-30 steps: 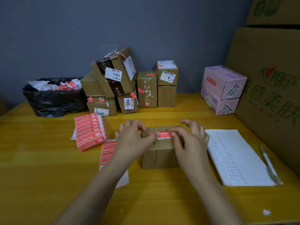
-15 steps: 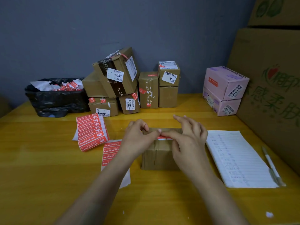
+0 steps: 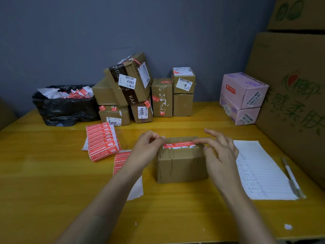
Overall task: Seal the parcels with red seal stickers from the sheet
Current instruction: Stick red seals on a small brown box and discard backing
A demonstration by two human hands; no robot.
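- Small parcel-handling spot: courier pickup pt or mailroom type.
- Cardboard parcels (image 3: 140, 92) piled vs. plain grey wall, taped, w/ barcode labels & big nos. (4303, 3004).
- Two pink boxes (image 3: 242, 97) stacked at rt, also w/ no. labels.
- Red seal sticker sheets (image 3: 102, 140) lying on yellow table (image 3: 52, 173).
- Lined log sheet (image 3: 260, 169) w/ handwritten entries, pen (image 3: 291, 176) just beside it.
- Black-bagged bin (image 3: 65, 108) holding red & white sticker scraps.
- Big printed cartons (image 3: 295, 103) stacked along rt edge.
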